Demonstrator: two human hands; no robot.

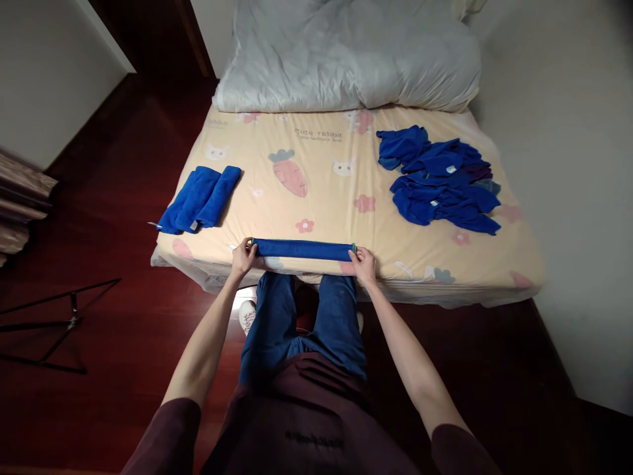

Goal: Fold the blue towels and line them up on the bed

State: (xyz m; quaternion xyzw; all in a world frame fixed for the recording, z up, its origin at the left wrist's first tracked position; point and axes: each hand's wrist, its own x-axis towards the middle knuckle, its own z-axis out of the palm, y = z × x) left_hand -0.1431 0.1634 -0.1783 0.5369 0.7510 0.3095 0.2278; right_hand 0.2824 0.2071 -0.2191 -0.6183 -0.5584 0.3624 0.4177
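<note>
A blue towel (302,249), folded into a long narrow strip, lies across the near edge of the bed (336,191). My left hand (243,257) is closed on its left end and my right hand (364,264) is closed on its right end. Three rolled blue towels (200,199) lie side by side at the bed's left edge. A loose heap of unfolded blue towels (442,181) is spread over the right side of the bed.
A grey duvet (349,56) is bunched at the head of the bed. The sheet is pale yellow with carrot and rabbit prints. A black stand (54,326) lies on the dark wooden floor at left. A white wall runs along the right.
</note>
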